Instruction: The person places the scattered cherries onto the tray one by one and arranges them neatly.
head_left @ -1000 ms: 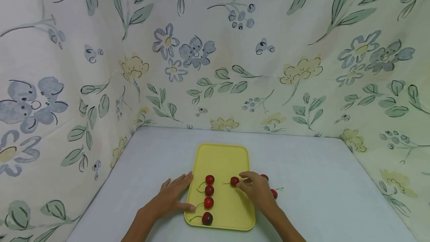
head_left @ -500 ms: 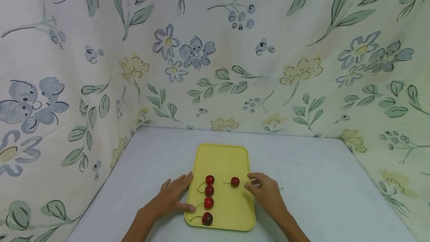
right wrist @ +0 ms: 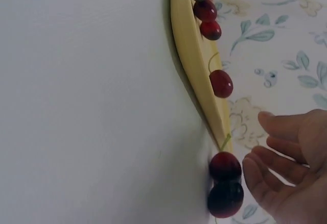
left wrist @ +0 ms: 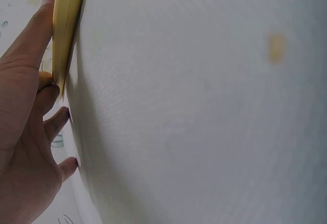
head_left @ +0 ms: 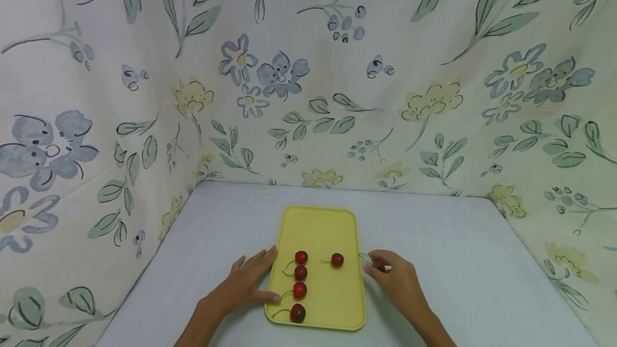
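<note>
My left hand (head_left: 243,285) rests flat along the left edge of a yellow tray (head_left: 318,226), its thumb over the rim and its fingers stretched out. On the tray's left side several red cherries stand in a column, the nearest one a dark cherry (head_left: 297,313). A lone cherry (head_left: 337,259) lies right of them, stem pointing left. Just off the tray's right edge is my right hand (head_left: 397,283), thumb and fingers apart. In the right wrist view its fingertips hover close by two dark cherries, an upper cherry (right wrist: 225,166) and a lower cherry (right wrist: 225,199), mostly hidden in the head view.
A white tabletop (head_left: 448,240) spreads out around the tray. Floral cloth (head_left: 337,68) hangs behind and along both sides of the table.
My right hand has left the lone cherry on the tray and moved right, past the rim, to the two cherries on the table. My left hand stays in place.
</note>
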Available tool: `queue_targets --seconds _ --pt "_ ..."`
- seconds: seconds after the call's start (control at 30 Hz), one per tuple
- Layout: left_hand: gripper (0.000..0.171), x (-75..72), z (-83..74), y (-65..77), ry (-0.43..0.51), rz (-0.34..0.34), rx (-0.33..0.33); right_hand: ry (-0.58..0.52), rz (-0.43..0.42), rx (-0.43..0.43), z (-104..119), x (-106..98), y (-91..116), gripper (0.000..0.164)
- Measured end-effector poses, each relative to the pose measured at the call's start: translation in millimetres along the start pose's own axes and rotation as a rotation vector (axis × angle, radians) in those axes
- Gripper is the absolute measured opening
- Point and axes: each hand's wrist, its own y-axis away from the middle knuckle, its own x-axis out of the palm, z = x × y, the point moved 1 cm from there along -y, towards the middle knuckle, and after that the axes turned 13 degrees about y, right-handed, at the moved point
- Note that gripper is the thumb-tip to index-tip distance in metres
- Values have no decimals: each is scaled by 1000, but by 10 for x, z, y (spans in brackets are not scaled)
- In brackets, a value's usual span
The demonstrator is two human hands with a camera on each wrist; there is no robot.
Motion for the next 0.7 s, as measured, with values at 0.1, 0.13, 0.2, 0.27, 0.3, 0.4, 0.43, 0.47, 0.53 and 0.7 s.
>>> queue_targets --seconds 0.1,0.13,0.2,0.27,0.3,0.4,0.43,0.47,0.53,0.7 --pt "112 -1 5 -1 0 -2 6 -18 -7 -1 -27 -34 8 31" --pt "112 -1 6 -2 0 -2 8 -28 -8 0 -37 -45 11 31" --pt "112 -2 8 -4 -1 -3 14 -39 -8 0 -57 -69 20 31" --pt "112 -1 12 -5 -3 -4 17 -33 -6 4 -74 -97 31 32" --pt "112 -1 14 -5 -3 -4 19 -23 -4 8 -83 -111 38 32" --pt "113 0 20 -5 -3 -4 23 13 8 28 -109 -156 61 33" --pt "113 1 22 -5 -1 -5 23 27 10 35 -119 -170 69 32" --pt "113 2 25 -7 -1 -4 22 41 12 40 -129 -183 77 32" --pt "112 3 25 -8 2 -3 18 60 17 50 -151 -205 91 33" --pt "112 8 32 -16 2 -2 7 77 27 51 -207 -234 117 36"
